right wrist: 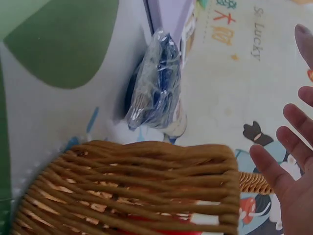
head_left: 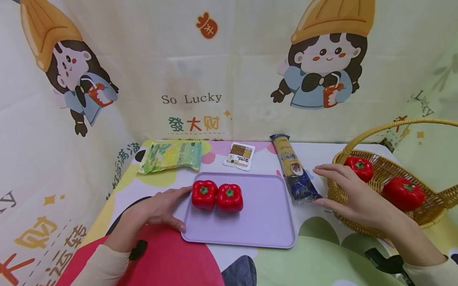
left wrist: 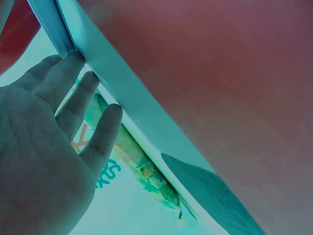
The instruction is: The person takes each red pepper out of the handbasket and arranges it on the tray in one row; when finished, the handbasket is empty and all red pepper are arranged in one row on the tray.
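Note:
A lavender tray (head_left: 264,214) lies on the table, with two red bell peppers (head_left: 204,194) side by side in its upper left part. My left hand (head_left: 162,208) is at the tray's left edge, thumb near the corner and fingers extended beside the left pepper; it grips nothing. In the left wrist view, the fingers of that hand (left wrist: 44,137) look straight and spread. Over the near-left side of a wicker basket (head_left: 361,228) is my right hand (head_left: 352,194), fingers apart and holding nothing. Two more red bell peppers (head_left: 404,194) sit inside the basket.
A blue and yellow pasta packet (head_left: 295,171) lies between tray and basket. Behind the tray are a yellow-green packet (head_left: 171,156) and a small white-and-brown packet (head_left: 240,156). The basket's tall handle (head_left: 397,124) arches up at the right. A printed cloth hangs behind.

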